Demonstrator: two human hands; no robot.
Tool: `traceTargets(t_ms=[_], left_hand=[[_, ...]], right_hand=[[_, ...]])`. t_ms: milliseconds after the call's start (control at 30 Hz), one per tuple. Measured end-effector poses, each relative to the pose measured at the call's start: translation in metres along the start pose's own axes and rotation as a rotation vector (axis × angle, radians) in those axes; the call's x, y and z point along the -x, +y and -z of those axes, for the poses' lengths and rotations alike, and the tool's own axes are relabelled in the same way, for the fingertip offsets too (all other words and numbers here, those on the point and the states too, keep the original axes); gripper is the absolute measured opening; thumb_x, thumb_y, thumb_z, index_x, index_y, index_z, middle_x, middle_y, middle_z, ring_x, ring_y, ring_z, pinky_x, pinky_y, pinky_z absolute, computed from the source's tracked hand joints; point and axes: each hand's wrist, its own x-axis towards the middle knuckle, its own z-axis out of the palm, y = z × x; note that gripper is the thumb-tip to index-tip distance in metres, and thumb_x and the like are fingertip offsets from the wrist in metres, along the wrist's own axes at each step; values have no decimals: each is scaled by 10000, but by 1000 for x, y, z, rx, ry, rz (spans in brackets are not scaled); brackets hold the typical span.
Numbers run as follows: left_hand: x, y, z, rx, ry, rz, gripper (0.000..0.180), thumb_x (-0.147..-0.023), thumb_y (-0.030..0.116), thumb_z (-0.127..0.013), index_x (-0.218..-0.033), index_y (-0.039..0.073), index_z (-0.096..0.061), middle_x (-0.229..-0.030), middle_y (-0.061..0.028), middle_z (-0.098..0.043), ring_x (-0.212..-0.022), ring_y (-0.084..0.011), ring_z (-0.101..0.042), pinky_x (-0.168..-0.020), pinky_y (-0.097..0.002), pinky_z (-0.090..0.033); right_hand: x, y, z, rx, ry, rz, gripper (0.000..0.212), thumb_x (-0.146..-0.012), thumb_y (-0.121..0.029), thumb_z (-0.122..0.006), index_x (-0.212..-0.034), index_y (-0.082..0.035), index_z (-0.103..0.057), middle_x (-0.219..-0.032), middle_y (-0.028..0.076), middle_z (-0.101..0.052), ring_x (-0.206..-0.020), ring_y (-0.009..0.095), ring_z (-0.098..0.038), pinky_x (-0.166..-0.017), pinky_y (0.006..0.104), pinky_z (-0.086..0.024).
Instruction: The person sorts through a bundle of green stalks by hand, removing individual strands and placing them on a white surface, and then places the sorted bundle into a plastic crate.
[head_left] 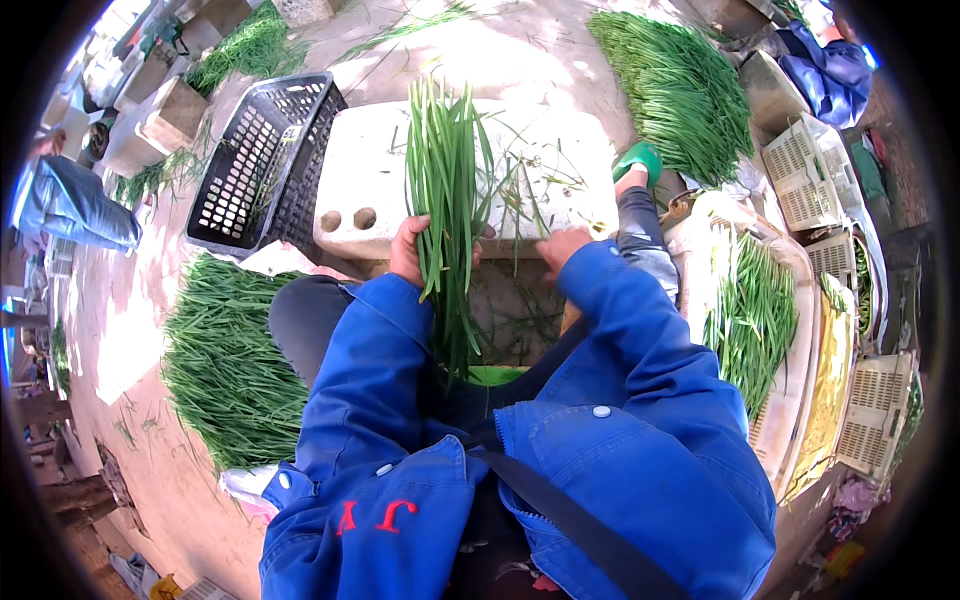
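Presently: white block [375, 160], pale floor [125, 320] around | green leaf bunch [445, 190] over block's near edge, long axis pointing forward | left hand [408, 252] gripping bunch | right hand [563, 247] curled, contents unclear

The person wears a bright blue, long-sleeved cloth jacket [640, 490] with round, pale buttons [601, 411], a blue toothed zip [503, 432] and red lettering [396, 516] at near left. A broad black strap [580, 535] slants across, above dark grey trousers [308, 320]. Left hand [407, 250] and right hand [562, 248] are bare.
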Motion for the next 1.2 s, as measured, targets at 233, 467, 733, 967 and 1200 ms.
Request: traceTargets(t_ms=[233,467,733,967,1200], left_hand=[[17,-13,-23,-62,41,90,690,-716,456,-520,-1149,-82,-533,-959,-303,-592,-601,-279,-586,-506,-363,-461],[14,-23,-51,-137,-139,145,536,-786,325,-516,-1121,-92,-551,-882,-321,-602,-530,-302,-581,-488,-367,-473],[16,-6,-52,-125,20,136,421,-856,257,-487,-1118,-61,-573,-947,-230,-642,-740,-271,-643,-652,-345,-526],[33,59,-70,-636,819,-1176,261,-861,123,-518,-1068,-22,-584,-922,-96,-627,-799,-127,-565,-723,-220,-423],[-11,1,-84,-778,94,-239,465,-918,346,-545,-1243,17,-499,-1088,-110,-605,-967,-198,-567,-837,-329,-454]], right_hand=[[-12,-23,92,-1094,298,6,731,-822,-469,-638,-1380,-84,-366,-1328,108,-443,-1111,265,-528,-913,411,-439],[-50,-49,112,-1503,40,339,565,-865,-292,-634,-1315,-41,-403,-1199,190,-556,-1074,316,-571,-884,402,-486],[-60,-78,123,-1473,14,293,429,-883,-128,-594,-1279,-25,-463,-977,138,-614,-1009,292,-614,-863,429,-531],[-75,-1,158,-1842,842,329,121,-904,-106,-564,-995,-30,-541,-883,115,-615,-899,269,-621,-763,421,-529],[-100,-43,116,-2193,1130,270,65,-920,-154,-553,-946,-98,-531,-1005,95,-584,-969,252,-571,-879,415,-484]])
